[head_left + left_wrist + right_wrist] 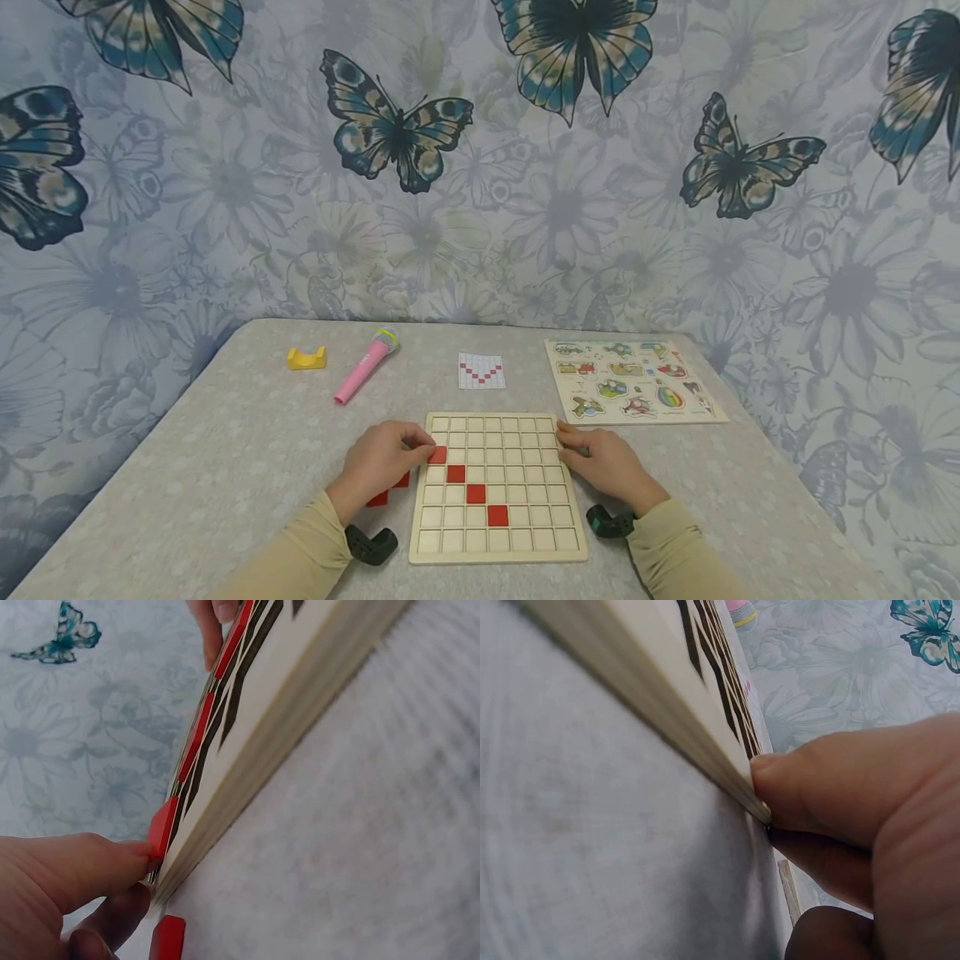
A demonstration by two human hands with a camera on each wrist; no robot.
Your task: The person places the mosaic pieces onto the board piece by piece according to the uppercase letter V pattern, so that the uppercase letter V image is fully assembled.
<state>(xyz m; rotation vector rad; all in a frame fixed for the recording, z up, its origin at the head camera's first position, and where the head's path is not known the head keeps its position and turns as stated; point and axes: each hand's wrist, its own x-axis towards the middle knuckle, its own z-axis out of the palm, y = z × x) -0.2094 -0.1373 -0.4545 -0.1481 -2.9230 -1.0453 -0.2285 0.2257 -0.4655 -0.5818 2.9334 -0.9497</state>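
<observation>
A wooden grid board (519,475) lies flat in front of me, its square cells edged by raised lines. Several red square tiles sit in it, stepping diagonally down from the left edge to a lower tile (498,516). My left hand (382,458) pinches the uppermost red tile (161,829) between thumb and fingers at the board's left edge, the tile slightly tilted in its cell. At the opposite edge, my right hand (606,462) grips the board, thumb on its rim (735,776) and fingers against its side. Loose red tiles (378,498) lie partly hidden beneath the left hand.
Behind the board lies a small paper card (482,372) with a V of red squares. A pink toy microphone (365,368) and a yellow holder (307,358) are at the back left. A picture puzzle board (630,383) lies at the back right, before a butterfly-patterned wall.
</observation>
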